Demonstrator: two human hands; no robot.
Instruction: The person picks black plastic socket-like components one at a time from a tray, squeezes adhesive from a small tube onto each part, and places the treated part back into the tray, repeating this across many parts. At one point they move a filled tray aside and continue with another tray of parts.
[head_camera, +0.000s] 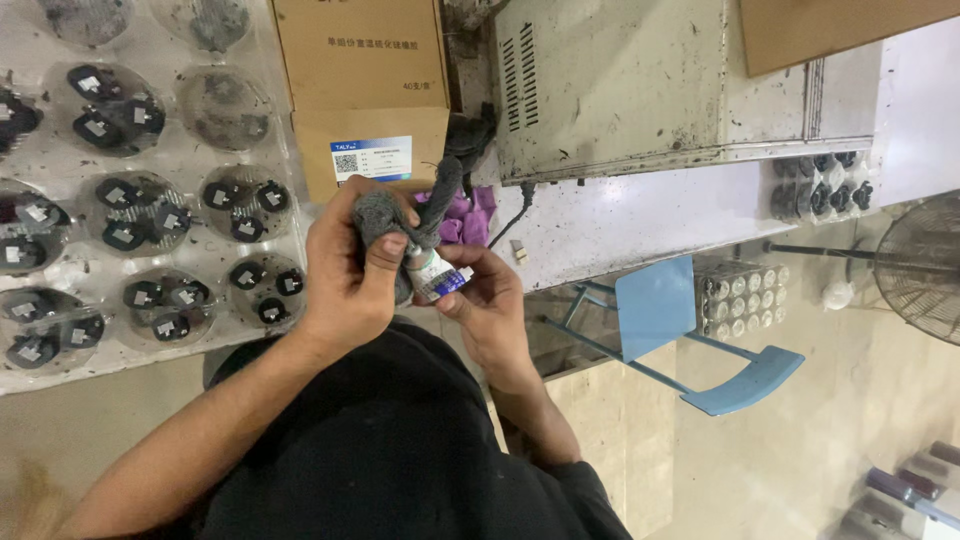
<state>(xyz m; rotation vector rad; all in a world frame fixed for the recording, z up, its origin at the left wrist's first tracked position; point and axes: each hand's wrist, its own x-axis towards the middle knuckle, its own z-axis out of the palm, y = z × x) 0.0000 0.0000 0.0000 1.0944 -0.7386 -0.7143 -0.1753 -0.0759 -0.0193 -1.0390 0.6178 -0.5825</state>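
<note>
Hands meet at chest height: left hand (345, 265) squeezes a grey woolly rag (385, 215) around a small white tube with blue label (437, 275), while right hand (490, 300) pinches the tube's end. Wiping step, it seems.

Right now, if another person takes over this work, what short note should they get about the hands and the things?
Left hand: closed around a grey cloth, thumb pressing it on the top of a small white tube.
Right hand: holds the tube from below by its blue-labelled end.
Both are held above the lap, not on the table.
Things nearby: clear plastic trays with black round parts on the left, a brown cardboard box ahead, purple cloth behind the hands.
Done: the tube is in hand with the cloth on it.
Left: whether the tube is open or clean cannot be seen.
</note>
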